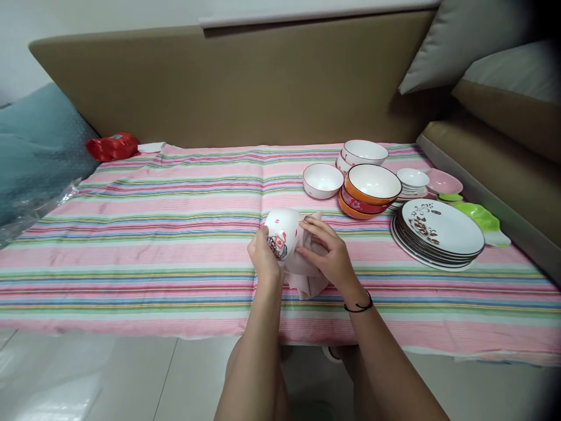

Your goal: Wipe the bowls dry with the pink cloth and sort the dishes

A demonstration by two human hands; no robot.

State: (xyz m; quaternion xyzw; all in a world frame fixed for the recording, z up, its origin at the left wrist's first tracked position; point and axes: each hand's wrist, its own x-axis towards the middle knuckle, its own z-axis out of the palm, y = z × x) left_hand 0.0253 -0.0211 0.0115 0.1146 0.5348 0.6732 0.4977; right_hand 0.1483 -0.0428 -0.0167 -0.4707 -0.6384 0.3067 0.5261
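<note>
Plates (447, 225) lie right of bowl (284, 225) in hands (326, 251); left, perhaps plastic (37, 216).

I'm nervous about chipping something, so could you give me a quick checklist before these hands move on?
1. Left hand gripping the patterned bowl: ok.
2. Right hand holding the pale cloth against it: ok.
3. Hands away from the plate stack: ok.
4. Plates evenly stacked: not ok, upper ones sit off-centre.
5. Lone white bowl apart from the orange-and-red stack: cannot tell.
</note>
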